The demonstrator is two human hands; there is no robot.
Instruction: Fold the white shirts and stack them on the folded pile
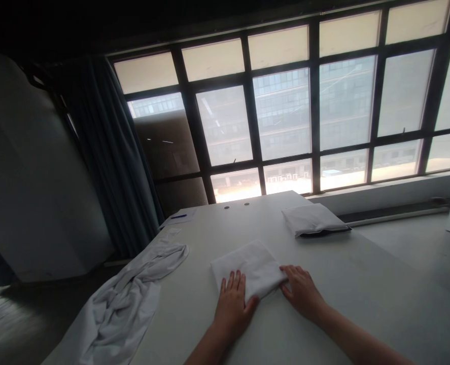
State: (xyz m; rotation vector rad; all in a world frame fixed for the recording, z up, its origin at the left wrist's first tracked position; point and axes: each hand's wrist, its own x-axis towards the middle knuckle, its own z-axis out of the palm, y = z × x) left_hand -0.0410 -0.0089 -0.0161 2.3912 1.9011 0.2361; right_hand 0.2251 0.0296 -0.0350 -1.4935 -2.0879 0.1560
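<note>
A folded white cloth (249,263) lies on the white table (361,304) in front of me, in a flat, roughly square bundle. My left hand (232,304) rests on its near left part, fingers stretched out and thumb spread toward the near edge. At the bundle's right corner is my right hand (303,291), its fingers and thumb closed about the edge. What lies under the right palm is hidden.
To the left, a crumpled white cloth (122,304) hangs over the table's edge. A second folded white bundle (312,219) with a dark underside sits at the back right. A blue pen (178,217) lies on paper at the far left corner. Windows stand behind.
</note>
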